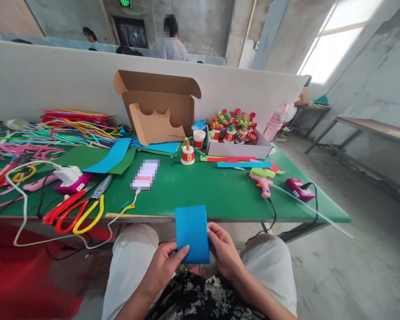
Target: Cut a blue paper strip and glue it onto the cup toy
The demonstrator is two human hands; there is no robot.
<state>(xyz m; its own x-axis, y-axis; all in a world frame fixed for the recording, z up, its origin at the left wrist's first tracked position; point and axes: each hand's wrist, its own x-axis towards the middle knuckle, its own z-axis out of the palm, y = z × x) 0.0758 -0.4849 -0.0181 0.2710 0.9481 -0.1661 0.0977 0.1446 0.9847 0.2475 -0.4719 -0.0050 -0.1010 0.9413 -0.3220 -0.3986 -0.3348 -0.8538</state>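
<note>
A blue sheet of craft paper (192,233), seemingly folded over on itself, is held upright above my lap, in front of the table edge. My left hand (169,262) grips its lower left side, the thumb lying across the front face and the fingers behind. On the opposite side, my right hand (224,246) pinches the right edge between thumb and fingers. Straight ahead on the green table (166,186) stands a small figure made from a red and white paper cup (187,155), with pipe-cleaner coils on it.
Scissors (90,213) and pliers (66,204) lie at the left front edge, near a white cable (25,222). A pink glue gun (265,186) rests at right. Behind are a cardboard box (160,84), a tray of cup figures (242,149) and many pipe cleaners (76,129).
</note>
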